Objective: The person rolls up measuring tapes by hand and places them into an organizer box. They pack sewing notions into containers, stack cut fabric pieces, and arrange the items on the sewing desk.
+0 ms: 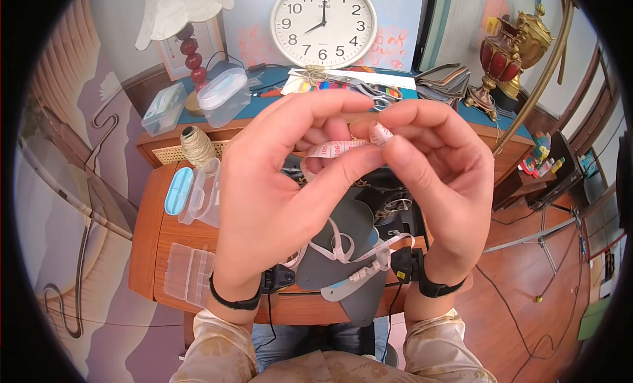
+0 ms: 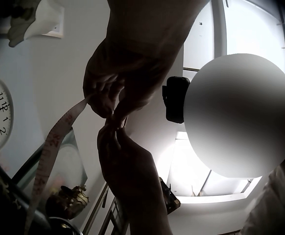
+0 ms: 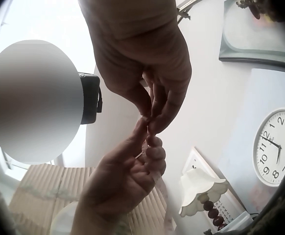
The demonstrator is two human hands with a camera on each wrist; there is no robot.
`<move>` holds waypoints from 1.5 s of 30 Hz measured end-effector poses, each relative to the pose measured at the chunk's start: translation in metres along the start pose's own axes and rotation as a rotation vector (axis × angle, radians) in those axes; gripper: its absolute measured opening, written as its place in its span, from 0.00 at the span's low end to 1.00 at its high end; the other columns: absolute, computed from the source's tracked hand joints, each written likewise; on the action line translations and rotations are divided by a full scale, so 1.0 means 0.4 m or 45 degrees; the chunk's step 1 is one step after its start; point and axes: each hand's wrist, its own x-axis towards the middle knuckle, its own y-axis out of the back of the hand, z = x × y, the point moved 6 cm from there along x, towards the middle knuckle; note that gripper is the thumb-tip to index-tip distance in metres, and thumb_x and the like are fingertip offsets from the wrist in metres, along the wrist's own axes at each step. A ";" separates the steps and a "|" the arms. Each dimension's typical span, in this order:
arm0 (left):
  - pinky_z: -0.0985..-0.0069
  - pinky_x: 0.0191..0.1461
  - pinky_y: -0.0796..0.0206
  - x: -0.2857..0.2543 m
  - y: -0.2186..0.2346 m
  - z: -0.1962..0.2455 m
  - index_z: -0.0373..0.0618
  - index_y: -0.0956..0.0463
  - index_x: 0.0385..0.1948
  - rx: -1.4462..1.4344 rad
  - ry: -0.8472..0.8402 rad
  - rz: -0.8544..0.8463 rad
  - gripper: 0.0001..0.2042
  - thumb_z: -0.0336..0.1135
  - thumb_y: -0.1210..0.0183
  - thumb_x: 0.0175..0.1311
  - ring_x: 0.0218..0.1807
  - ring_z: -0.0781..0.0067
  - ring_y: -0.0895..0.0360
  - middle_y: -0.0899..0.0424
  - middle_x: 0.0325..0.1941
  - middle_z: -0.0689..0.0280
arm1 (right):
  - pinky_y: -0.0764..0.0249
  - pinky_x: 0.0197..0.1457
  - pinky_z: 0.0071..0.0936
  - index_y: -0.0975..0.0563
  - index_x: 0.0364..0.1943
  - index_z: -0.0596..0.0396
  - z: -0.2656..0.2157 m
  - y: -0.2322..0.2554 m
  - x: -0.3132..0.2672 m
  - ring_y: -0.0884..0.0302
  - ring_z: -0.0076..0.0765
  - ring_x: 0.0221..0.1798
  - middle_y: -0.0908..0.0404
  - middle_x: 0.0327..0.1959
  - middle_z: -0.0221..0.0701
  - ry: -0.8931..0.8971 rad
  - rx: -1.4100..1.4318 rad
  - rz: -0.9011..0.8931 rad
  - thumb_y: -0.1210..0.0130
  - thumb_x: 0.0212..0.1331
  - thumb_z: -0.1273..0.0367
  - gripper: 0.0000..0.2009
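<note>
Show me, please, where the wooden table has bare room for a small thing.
A small bare patch of the wooden table lies at its left side, between the blue case and the clear compartment box. The middle is crowded: the tape measure loops over grey sheets there.

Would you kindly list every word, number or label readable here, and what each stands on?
"1" to "12": round clock.
"106", and apparently "105": measuring tape.
Too small or blurred to read:
The clock's logo and small print.
The tape's other markings.
Red writing on the pale blue board.
Yellow sticker on the right wrist camera.
</note>
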 end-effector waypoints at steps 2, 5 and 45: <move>0.84 0.45 0.30 0.002 0.001 0.009 0.32 0.19 0.49 0.121 -0.107 -0.044 0.16 0.17 0.33 0.58 0.43 0.82 0.21 0.19 0.38 0.68 | 0.22 0.56 0.26 0.23 0.50 0.67 -0.008 -0.005 0.001 0.17 0.28 0.47 0.15 0.43 0.36 0.068 -0.037 -0.019 0.43 0.68 0.76 0.10; 0.84 0.45 0.31 0.001 -0.001 0.025 0.33 0.17 0.48 0.129 -0.127 -0.059 0.15 0.18 0.34 0.59 0.42 0.81 0.22 0.18 0.39 0.66 | 0.21 0.51 0.24 0.23 0.50 0.67 -0.003 0.004 0.011 0.17 0.25 0.43 0.15 0.42 0.35 0.070 0.014 0.043 0.42 0.68 0.77 0.10; 0.84 0.41 0.32 0.002 0.004 0.009 0.29 0.20 0.53 -0.095 -0.069 -0.113 0.14 0.18 0.40 0.66 0.41 0.80 0.21 0.18 0.44 0.63 | 0.27 0.42 0.18 0.26 0.53 0.65 0.001 -0.011 0.001 0.23 0.20 0.38 0.18 0.39 0.31 0.150 -0.204 0.096 0.48 0.73 0.74 0.10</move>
